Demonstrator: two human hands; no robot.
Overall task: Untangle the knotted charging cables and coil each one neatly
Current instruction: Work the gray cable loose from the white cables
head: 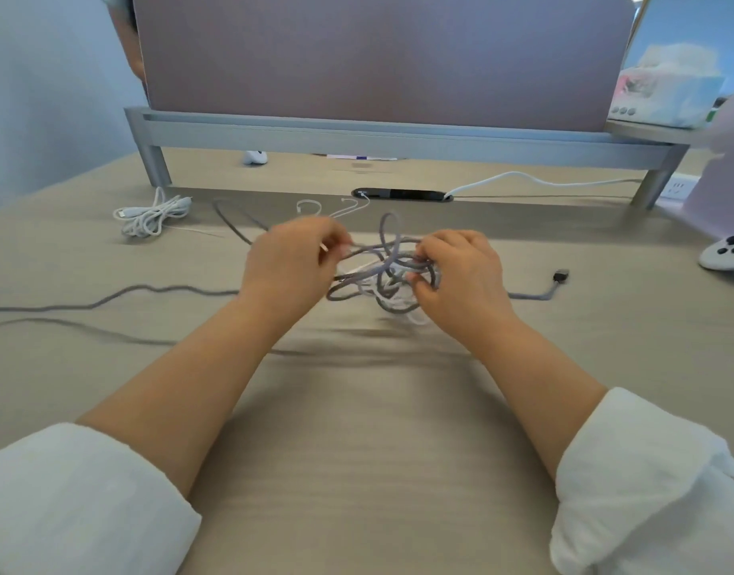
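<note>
Nearest the bottom of the frame, two white sleeves [79,491] sit high on the forearms, well away from the work. Beyond them on the desk [357,450], in the middle of the frame, is the tangle [384,280]. In it a grey cable is looped round and through a paler white cable, and the whole thing seems held a little off the wood. The left hand [290,259] pinches one grey strand between thumb and fingertips, just left of the knot. The right hand [456,271] has its fingers curled into the loops on the knot's right side and grips several at once.

That's where I'd worry. If the left hand pulls while the right clamps the whole bunch, the loops will likely cinch tighter rather than open. I can't tell which strand is which inside the knot, so the pinched one may not be a free run. The grey tail [108,300] trails off the left edge. A hard tug could drag it, or whip the dark plug [561,276] lying right of the hands across the desk. The thin white cable could kink under the heavier grey.

Further back, upper left, a white bundle [151,215] lies loosely gathered, where stray slack might snag it. A game controller [726,253] sits at the right edge.
</note>
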